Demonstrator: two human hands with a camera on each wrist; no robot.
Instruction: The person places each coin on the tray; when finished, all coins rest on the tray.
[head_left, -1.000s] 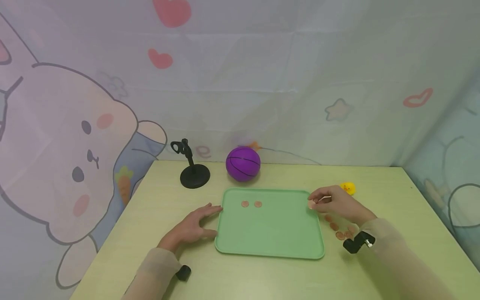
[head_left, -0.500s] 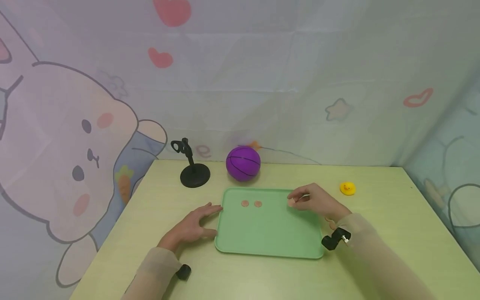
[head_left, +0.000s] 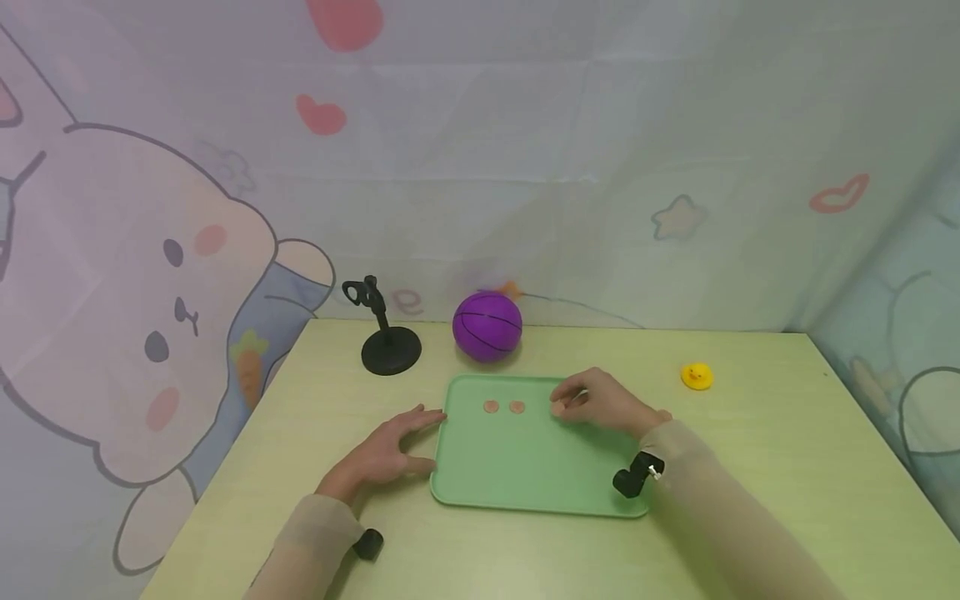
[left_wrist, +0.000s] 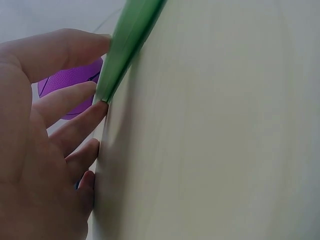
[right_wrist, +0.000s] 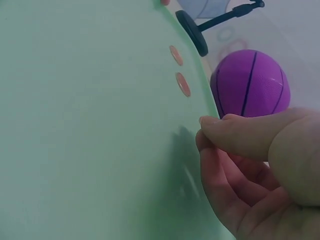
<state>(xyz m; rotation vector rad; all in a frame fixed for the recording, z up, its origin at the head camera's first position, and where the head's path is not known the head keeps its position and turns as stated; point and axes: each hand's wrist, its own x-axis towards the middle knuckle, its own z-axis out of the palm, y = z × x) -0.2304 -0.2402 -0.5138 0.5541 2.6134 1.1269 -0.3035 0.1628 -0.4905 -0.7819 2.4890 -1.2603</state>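
Two copper-coloured coins [head_left: 504,407] lie side by side near the far edge of a green tray [head_left: 525,475]. My right hand [head_left: 603,406] pinches another coin [head_left: 557,408] between thumb and fingertips, over the tray to the right of that pair. Seen from the right wrist, the fingers mostly hide the held coin, while the two coins [right_wrist: 183,84] lie flat beyond. My left hand [head_left: 384,450] rests at the tray's left side, fingers spread and touching its rim [left_wrist: 122,55].
A purple ball [head_left: 487,327] sits behind the tray, with a black stand [head_left: 391,350] to its left. On the right side of the table [head_left: 780,433] is a yellow rubber duck [head_left: 697,376]. A printed cloth hangs along the table's far side.
My right hand has carried the coin leftward from the tray's right edge to a spot over the tray. The loose coins right of the tray are now hidden by the arm. My left hand stays put.
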